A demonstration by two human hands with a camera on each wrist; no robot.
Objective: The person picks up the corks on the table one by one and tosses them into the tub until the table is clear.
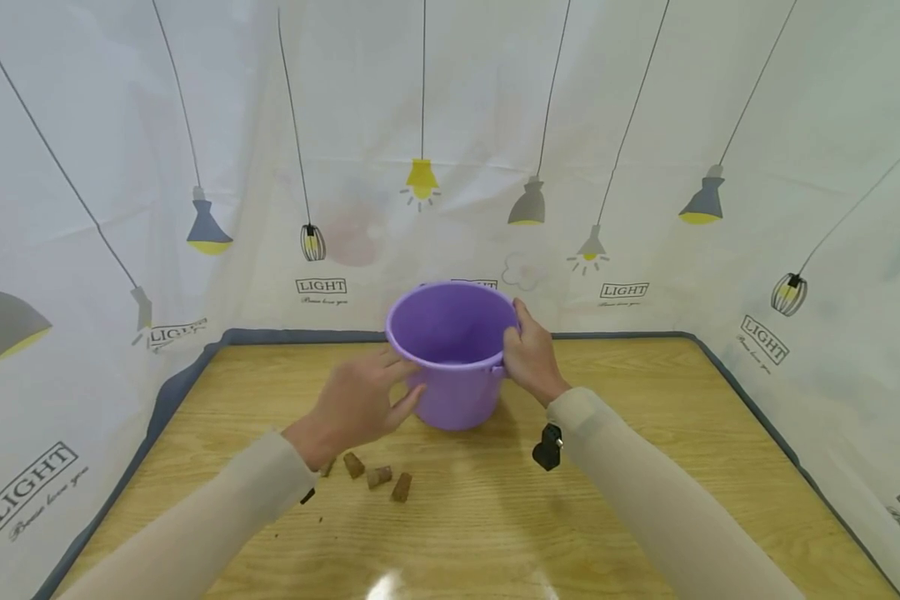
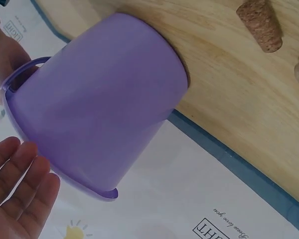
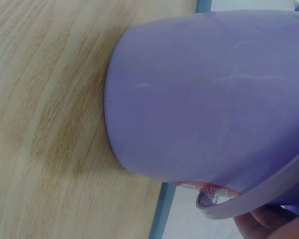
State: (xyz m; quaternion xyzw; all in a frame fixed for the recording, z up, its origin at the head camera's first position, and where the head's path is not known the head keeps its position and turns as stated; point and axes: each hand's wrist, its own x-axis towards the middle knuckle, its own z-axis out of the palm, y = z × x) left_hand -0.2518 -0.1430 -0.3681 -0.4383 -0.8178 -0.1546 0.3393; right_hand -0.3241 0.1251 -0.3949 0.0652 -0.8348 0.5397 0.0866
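Observation:
A purple plastic bucket (image 1: 457,400) stands upright on the wooden table, its mouth facing up. My right hand (image 1: 532,354) grips it at the right side of the rim, by the handle; in the right wrist view the fingers (image 3: 259,224) sit beside the purple handle (image 3: 259,201). My left hand (image 1: 360,398) is at the bucket's left front, fingers extended near the rim. Straight, slightly spread fingers (image 2: 37,191) show in the left wrist view, and nothing is held there. Whether they touch the rim I cannot tell.
Several brown corks (image 1: 379,477) lie on the table (image 1: 630,467) in front of the bucket, partly behind the left wrist. Small dark crumbs are scattered near them. A white cloth (image 1: 450,75) printed with hanging lamps surrounds the table's back and sides.

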